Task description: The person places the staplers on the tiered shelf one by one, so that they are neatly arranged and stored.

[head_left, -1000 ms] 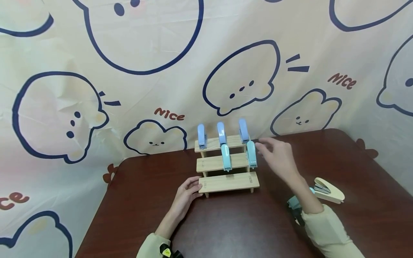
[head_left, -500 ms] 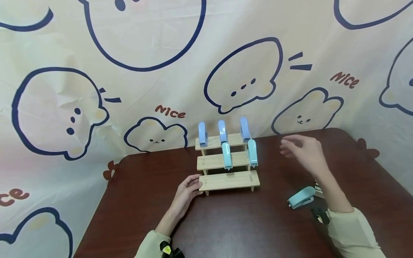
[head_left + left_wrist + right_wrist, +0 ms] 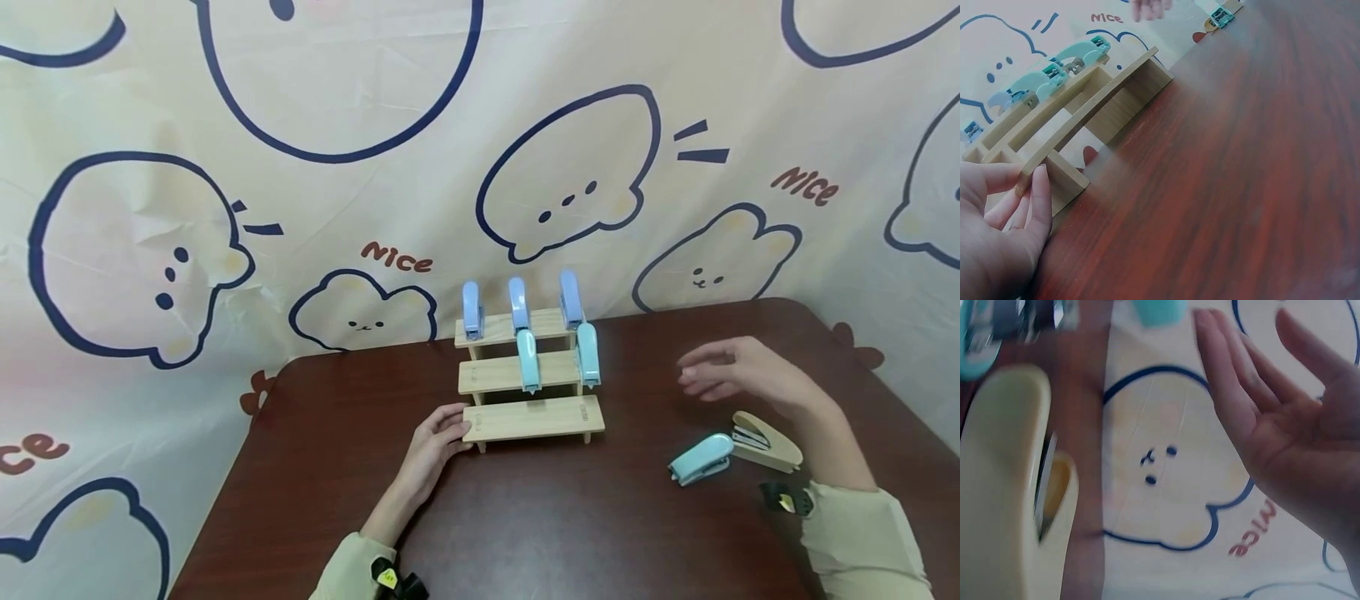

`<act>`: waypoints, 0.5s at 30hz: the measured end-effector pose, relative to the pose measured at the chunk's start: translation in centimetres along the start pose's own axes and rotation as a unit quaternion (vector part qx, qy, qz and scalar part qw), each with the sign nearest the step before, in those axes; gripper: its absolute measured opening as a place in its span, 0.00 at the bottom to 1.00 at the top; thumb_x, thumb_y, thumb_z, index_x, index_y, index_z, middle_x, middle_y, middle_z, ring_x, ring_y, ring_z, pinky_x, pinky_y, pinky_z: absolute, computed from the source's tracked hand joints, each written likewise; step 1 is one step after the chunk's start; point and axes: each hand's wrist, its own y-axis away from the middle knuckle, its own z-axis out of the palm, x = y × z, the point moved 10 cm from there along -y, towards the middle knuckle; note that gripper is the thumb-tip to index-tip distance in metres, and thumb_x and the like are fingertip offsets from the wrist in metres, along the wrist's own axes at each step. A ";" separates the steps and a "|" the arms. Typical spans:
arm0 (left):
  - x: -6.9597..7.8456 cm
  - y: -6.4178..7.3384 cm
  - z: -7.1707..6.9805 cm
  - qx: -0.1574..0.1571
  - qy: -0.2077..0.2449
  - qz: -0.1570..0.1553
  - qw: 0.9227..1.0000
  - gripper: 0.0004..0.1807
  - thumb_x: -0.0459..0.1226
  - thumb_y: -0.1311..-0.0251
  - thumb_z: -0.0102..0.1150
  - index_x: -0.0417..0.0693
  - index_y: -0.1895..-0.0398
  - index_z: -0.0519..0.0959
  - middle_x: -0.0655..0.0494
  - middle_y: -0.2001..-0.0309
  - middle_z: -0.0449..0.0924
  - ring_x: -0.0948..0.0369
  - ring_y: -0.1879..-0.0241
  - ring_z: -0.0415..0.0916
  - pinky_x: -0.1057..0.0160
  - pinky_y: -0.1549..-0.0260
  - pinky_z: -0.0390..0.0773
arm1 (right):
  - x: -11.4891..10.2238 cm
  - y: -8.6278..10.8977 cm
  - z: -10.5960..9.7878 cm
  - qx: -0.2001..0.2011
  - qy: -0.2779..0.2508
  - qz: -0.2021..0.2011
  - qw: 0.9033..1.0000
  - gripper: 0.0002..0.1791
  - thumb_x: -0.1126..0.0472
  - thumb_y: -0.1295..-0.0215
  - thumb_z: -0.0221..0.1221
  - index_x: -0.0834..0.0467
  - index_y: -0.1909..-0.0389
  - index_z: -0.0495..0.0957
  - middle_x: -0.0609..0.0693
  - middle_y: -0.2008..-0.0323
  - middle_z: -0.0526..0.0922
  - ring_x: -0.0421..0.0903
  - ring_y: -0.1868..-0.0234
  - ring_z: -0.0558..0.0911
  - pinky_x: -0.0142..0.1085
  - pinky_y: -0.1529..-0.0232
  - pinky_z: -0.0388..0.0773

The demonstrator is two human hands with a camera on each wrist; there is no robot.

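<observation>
A three-tier wooden rack (image 3: 532, 419) stands toward the back of the table. My left hand (image 3: 433, 442) pinches the left end of its lowest board; in the left wrist view the thumb and fingers (image 3: 1040, 194) grip the board's edge. Three periwinkle-blue staplers (image 3: 519, 304) line the top tier. On the middle tier, two teal staplers (image 3: 528, 360) sit at the centre and right. My right hand (image 3: 735, 367) hovers with relaxed fingers and holds nothing. Just below it in the head view lie another teal stapler (image 3: 701, 458) and a cream stapler (image 3: 768, 442), end to end.
The dark reddish-brown table (image 3: 540, 517) carries everything. Behind it hangs a pale cloth (image 3: 420, 192) with cartoon outlines, close to the rack's back. A black strap (image 3: 787, 498) circles the right wrist.
My right hand has drawn away from the teal stapler at the middle tier's right end, moving right toward the two loose staplers. The left hand keeps its grip on the rack.
</observation>
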 end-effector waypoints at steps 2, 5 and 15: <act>0.0 0.0 0.0 0.001 0.001 0.000 1.000 0.22 0.27 0.32 0.60 0.31 0.35 0.73 0.48 0.50 0.79 0.59 0.59 0.80 0.64 0.61 0.82 | 0.9 0.3 0.3 -0.037 0.003 0.015 0.999 0.27 0.58 0.26 0.61 0.76 0.38 0.74 0.68 0.49 0.84 0.56 0.54 0.88 0.41 0.58 0.87; 0.0 0.1 0.0 0.001 -0.002 0.000 1.000 0.23 0.28 0.32 0.60 0.31 0.35 0.72 0.48 0.49 0.79 0.59 0.59 0.80 0.65 0.61 0.82 | 2.2 0.8 1.0 -0.081 0.011 0.041 0.996 0.28 0.60 0.29 0.63 0.77 0.39 0.73 0.66 0.50 0.85 0.56 0.56 0.88 0.44 0.60 0.88; 0.1 0.1 0.0 -0.004 -0.003 0.002 1.000 0.23 0.28 0.31 0.60 0.31 0.34 0.71 0.48 0.49 0.79 0.59 0.58 0.80 0.65 0.60 0.82 | 3.9 1.3 2.6 -0.142 0.030 0.079 0.986 0.24 0.64 0.33 0.65 0.76 0.43 0.76 0.58 0.63 0.83 0.52 0.68 0.82 0.43 0.69 0.86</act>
